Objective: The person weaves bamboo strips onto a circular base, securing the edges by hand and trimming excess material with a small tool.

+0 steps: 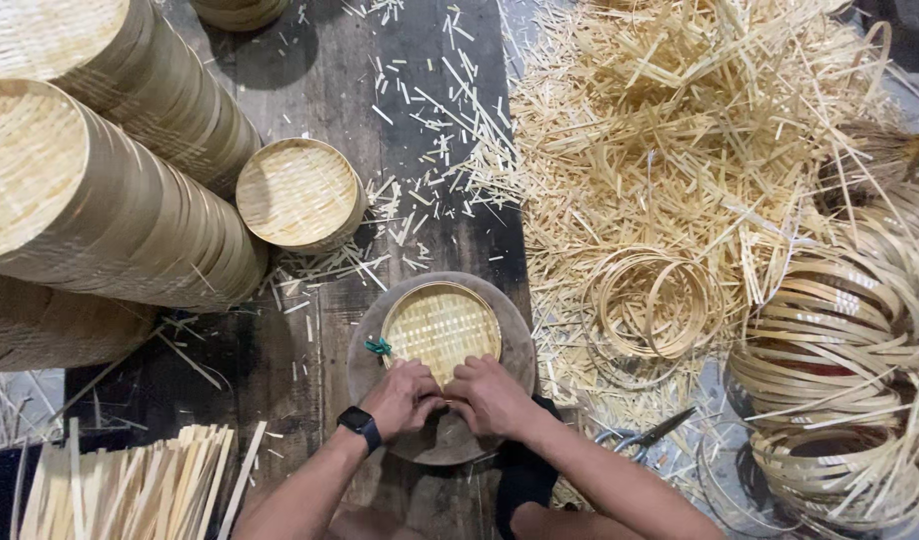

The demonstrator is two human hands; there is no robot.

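A small round woven bamboo lid (442, 325) lies flat on a round wooden block (515, 345) in the middle of the view. My left hand (403, 397) and my right hand (492, 396) both press on the lid's near rim, fingers curled over its edge. A black watch (361, 425) is on my left wrist. A green tie (379, 347) sits at the lid's left rim.
Tall stacks of bamboo lids (100, 200) lie on their sides at the left, with one single lid (298, 193) beside them. Loose bamboo strips (680, 130) are piled at the right, with coiled hoops (652, 303) and ring bundles (840, 400). Cut strips (140, 490) lie bottom left. Scissors (645, 437) rest by my right arm.
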